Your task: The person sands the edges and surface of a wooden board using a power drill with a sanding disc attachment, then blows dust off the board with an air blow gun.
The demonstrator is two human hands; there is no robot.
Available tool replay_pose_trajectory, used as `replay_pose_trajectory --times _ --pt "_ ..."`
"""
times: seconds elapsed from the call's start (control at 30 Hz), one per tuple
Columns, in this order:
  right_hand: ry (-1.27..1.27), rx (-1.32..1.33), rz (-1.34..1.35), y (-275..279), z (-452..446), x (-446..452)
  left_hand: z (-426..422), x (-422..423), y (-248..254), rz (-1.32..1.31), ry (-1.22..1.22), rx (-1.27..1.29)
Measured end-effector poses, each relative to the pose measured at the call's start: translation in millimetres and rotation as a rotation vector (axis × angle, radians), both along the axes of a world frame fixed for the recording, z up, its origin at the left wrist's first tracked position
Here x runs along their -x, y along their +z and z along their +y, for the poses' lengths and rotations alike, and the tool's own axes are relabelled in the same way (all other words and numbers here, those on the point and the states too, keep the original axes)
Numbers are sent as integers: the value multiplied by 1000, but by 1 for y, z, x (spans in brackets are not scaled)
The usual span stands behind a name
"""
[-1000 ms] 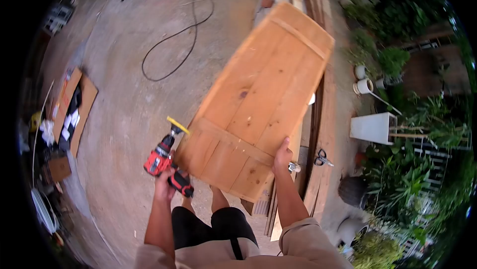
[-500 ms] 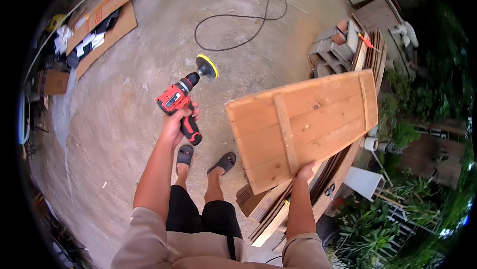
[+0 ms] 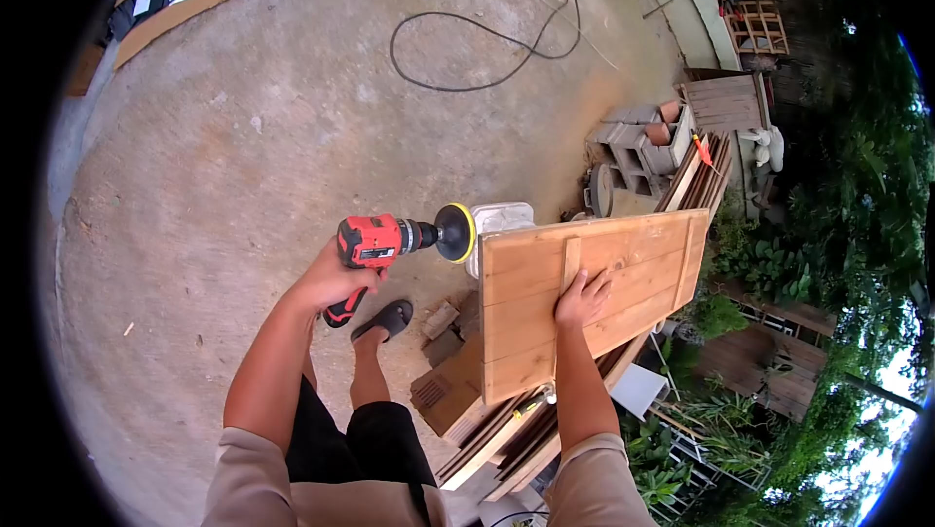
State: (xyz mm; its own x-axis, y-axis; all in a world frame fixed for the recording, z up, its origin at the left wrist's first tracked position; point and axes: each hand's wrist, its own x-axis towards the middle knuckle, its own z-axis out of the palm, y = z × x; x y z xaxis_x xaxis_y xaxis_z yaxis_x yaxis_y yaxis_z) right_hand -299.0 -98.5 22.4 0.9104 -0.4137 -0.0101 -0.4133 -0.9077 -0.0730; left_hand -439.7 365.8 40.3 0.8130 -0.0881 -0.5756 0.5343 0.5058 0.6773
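My left hand (image 3: 336, 279) is wrapped round the grip of a red and black cordless drill (image 3: 370, 241). A round black sanding pad (image 3: 455, 232) with a yellow rim is fitted in its chuck, close to the left edge of a wooden panel (image 3: 526, 322); whether they touch I cannot tell. Against the panel's face, by its nearer batten (image 3: 571, 259), my right hand (image 3: 582, 301) lies with the fingers spread. The panel is propped up at a tilt over a stack of boards (image 3: 511, 444).
Behind the panel's corner shows a white plastic container (image 3: 502, 216). Concrete blocks (image 3: 633, 152) stand beyond it. A cardboard box (image 3: 453, 386) sits by the stack. A dark cable (image 3: 443, 89) loops over the concrete floor, and plants (image 3: 828, 206) line the right side.
The drill has swung down and right, bringing its pad near the panel's edge. The panel has dropped lower onto the stack. My right hand has shifted from the panel's lower edge onto its face.
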Motion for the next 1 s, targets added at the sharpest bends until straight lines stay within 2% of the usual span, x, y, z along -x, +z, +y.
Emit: replay_pose_trajectory --times 0.37,0.47,0.77,1.0 --pt "13 54 6 1 2 0 13 -40 0 -90 -249 -57" --pt "12 46 15 6 3 1 9 -42 -5 -50 -197 -77" --pt "-19 44 19 5 8 0 18 -60 5 -71 -308 -184" --pt "-21 47 30 8 12 1 25 -76 -2 -32 -327 -110"
